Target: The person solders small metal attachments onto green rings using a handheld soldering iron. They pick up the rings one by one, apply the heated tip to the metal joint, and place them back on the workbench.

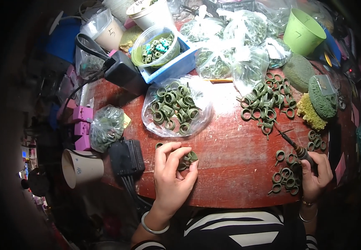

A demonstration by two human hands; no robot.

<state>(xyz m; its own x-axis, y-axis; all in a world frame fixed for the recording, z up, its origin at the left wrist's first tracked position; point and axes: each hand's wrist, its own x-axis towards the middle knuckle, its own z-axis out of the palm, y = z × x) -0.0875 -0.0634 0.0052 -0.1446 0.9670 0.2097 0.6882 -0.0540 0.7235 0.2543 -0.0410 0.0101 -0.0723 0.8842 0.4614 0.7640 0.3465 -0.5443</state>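
My left hand (172,173) pinches a small dark-green ring piece (191,158) over the red wooden table (226,175), low centre; part of the piece is hidden by my fingers. My right hand (316,175) grips a pen-like tool (294,145) with a dark handle and thin metal tip, pointing up-left toward a pile of green rings (264,102). Smaller groups of rings (287,179) lie left of and below that hand. An open clear bag of rings (176,108) lies beyond my left hand.
A black power box (126,156) with cables and a beige cup (80,168) sit left. Behind are a blue tray (168,66) with a tub, tied bags (247,66), a dark adapter (122,73) and a green cup (303,31). Wax-like sponge pads (322,100) lie right.
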